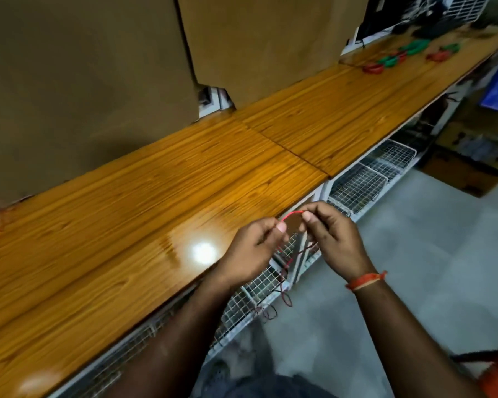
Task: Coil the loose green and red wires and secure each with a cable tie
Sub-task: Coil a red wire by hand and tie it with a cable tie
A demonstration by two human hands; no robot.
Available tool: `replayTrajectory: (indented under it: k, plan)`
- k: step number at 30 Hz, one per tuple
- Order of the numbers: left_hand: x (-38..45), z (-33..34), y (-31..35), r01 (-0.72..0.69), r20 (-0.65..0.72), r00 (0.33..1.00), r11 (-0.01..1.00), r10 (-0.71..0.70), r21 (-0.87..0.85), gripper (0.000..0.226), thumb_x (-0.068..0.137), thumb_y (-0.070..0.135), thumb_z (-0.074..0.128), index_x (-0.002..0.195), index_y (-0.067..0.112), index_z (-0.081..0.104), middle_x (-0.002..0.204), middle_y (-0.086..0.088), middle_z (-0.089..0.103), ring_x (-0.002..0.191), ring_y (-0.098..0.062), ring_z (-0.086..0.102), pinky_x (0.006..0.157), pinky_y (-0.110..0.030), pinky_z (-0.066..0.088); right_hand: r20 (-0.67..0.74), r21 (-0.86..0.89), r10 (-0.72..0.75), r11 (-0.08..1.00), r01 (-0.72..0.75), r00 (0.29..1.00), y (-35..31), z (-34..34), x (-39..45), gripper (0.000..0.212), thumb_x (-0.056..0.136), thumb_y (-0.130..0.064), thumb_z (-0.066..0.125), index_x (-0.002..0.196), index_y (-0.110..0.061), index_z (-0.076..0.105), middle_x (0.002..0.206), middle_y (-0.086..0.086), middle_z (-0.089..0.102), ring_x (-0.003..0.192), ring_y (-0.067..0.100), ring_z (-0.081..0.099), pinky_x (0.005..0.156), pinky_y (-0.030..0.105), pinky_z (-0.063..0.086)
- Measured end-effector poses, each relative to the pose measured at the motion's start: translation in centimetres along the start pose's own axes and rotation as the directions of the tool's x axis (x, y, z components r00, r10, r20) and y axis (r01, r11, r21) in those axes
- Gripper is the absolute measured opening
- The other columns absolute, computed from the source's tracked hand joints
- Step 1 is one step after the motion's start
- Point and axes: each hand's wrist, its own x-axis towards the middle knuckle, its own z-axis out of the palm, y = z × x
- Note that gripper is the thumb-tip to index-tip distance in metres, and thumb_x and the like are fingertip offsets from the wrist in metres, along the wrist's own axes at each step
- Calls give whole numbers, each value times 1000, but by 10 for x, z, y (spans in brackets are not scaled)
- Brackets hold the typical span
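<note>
I hold a thin red wire [292,215] at the front edge of the wooden counter [156,196]. My left hand [253,251] pinches it between thumb and forefinger, and my right hand [331,239] pinches it just beside, so a short bright arc of wire spans the gap between my fingertips. Below my hands the rest of the wire hangs down in loose dark strands, and there it is hard to follow: it runs in front of the white wire-mesh baskets [357,188] under the counter and ends in a few small curls near the floor [414,268]. I cannot tell how many loops hang there, nor whether any loop is already gathered inside my palms, since my fingers hide that part.

An orange thread band [365,280] sits on my right wrist. Far off along the counter lie several red and green wire coils [397,56], small and blurred, so I cannot make out any ties on them. Large brown cardboard boxes [84,81] stand along the back of the counter, their tops cut off by the frame. The dark objects beyond the coils are too blurred to name.
</note>
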Motion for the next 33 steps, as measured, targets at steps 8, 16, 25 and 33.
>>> replayTrajectory:
  k: [8, 16, 25, 33]
  plan:
    - [11, 41, 30, -147, -300, 941, 611, -156, -778, 30, 109, 27, 41, 85, 18, 54, 78, 1, 56, 61, -8, 46, 53, -19, 42, 145, 271, 194, 935, -227, 970, 67, -26, -14, 8, 97, -5, 66, 103, -11, 66, 84, 2, 60, 81, 12, 60, 74, 26, 53]
    - [7, 16, 42, -361, -581, 758, 552, -295, -752, 30, 111, 21, 38, 99, 10, 63, 89, -5, 70, 73, -12, 62, 63, -20, 51, 120, 183, 367, 905, -384, 922, 108, -38, -52, 8, 90, -9, 76, 85, -12, 70, 69, -5, 65, 68, 14, 57, 62, 20, 50]
    - [-3, 20, 15, -68, -409, 892, 837, -193, -543, 33, 111, 23, 37, 108, 3, 64, 104, -18, 74, 93, -27, 73, 80, -29, 59, 328, -37, -187, 977, 210, 926, -16, -32, -11, 6, 95, -16, 71, 92, -19, 74, 87, -13, 64, 82, 9, 63, 70, 16, 48]
    - [-7, 9, 13, -32, -188, 976, 789, -107, -613, 30, 108, 14, 40, 94, 8, 66, 58, -1, 46, 43, -9, 34, 43, -20, 28, 101, -1, -281, 959, 283, 954, -45, 0, 33, 4, 96, -13, 69, 93, -12, 72, 89, -4, 68, 87, 13, 65, 75, 27, 54]
